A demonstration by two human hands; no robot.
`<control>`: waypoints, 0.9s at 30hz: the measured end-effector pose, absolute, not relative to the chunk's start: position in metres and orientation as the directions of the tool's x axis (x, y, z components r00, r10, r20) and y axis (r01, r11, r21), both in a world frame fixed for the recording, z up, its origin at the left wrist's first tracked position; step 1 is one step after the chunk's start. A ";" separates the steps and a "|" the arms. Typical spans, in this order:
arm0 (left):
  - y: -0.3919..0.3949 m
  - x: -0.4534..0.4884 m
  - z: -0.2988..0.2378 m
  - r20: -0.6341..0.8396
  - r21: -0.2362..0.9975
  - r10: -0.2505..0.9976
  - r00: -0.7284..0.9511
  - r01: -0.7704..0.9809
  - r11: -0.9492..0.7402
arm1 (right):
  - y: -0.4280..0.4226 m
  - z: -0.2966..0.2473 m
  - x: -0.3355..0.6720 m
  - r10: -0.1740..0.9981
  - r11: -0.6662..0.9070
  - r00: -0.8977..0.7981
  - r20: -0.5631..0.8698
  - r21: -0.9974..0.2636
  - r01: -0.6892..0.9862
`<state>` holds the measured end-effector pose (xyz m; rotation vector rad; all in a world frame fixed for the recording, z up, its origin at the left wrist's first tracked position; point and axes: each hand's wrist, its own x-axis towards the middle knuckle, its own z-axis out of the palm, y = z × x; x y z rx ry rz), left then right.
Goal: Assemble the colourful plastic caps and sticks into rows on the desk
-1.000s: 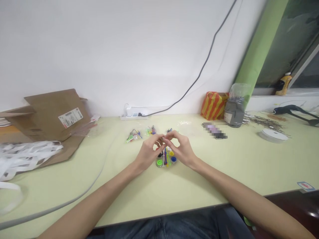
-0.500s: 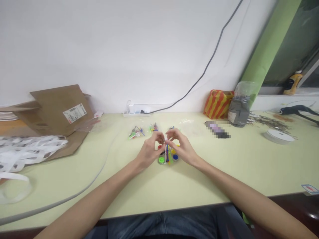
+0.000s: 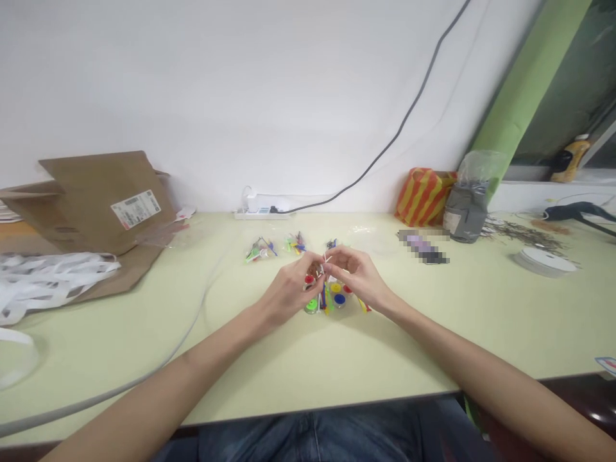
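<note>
Fig.: l. hand and r. hand, each grip pinched shut on a thin white stick, just above the coloured discs on the worktop. Behind: clear bags w/ coloured bits. At l., cardboard box; its label has print too small to read.

red, green, yellow and blue caps, pale green table, orange-and-yellow striped bag, brown cardboard.

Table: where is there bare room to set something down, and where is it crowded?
Bare: between grey cable and left hand; between right hand and white reel. Crowded: coloured parts beneath both hands, which pinch a white piece; cardboard and white strips far left.
</note>
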<state>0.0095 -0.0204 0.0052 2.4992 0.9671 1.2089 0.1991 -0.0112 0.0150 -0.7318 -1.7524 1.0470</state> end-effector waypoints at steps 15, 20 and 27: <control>-0.023 0.016 0.008 0.608 0.526 0.622 0.493 0.337 -0.781 | -0.008 0.020 0.206 0.712 0.284 -0.627 0.317 -0.946 -0.155; -0.025 0.016 0.011 0.648 0.492 0.580 0.493 0.310 -0.814 | 0.000 0.016 0.210 0.668 0.184 -0.680 0.304 -0.952 -0.245; -0.010 -0.001 0.010 0.704 0.336 0.534 0.469 0.443 -0.831 | 0.018 0.035 0.248 0.775 0.416 -0.591 0.223 -0.885 0.211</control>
